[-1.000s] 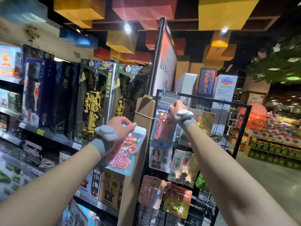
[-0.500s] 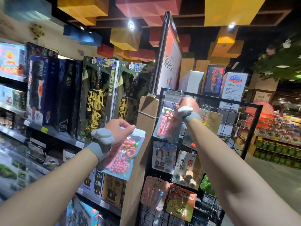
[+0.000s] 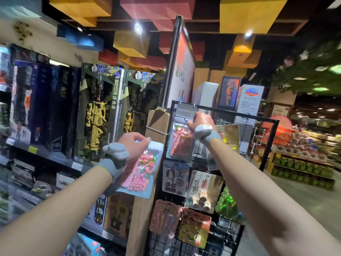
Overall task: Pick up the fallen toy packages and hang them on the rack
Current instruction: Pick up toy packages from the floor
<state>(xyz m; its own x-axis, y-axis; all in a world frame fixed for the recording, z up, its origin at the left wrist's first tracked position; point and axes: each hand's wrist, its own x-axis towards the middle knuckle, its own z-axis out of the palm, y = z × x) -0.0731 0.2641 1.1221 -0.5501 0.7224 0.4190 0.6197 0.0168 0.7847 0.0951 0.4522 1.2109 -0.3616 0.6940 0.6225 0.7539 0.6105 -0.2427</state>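
Left hand (image 3: 133, 145) gripping blue-edged clear packet of pink toy balls (image 3: 141, 174) just beside black wire rack (image 3: 270, 145), right hand (image 3: 201, 120) pinching top of pink toy packet (image 3: 180, 145) at rack's upper hook

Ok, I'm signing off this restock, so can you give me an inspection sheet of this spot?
Surface: wire rack, upright.
Job's things: blue pack off the rack, in hand; pink pack at a top hook.
Clutter: other packs hang lower down.
Hands: left hand grips the blue pack; right hand pinches the pink pack's top at the hook.
Cables: nothing seen.
Surroundings: shelves of boxed toys on the left; sign behind the rack; shop aisle on the right.
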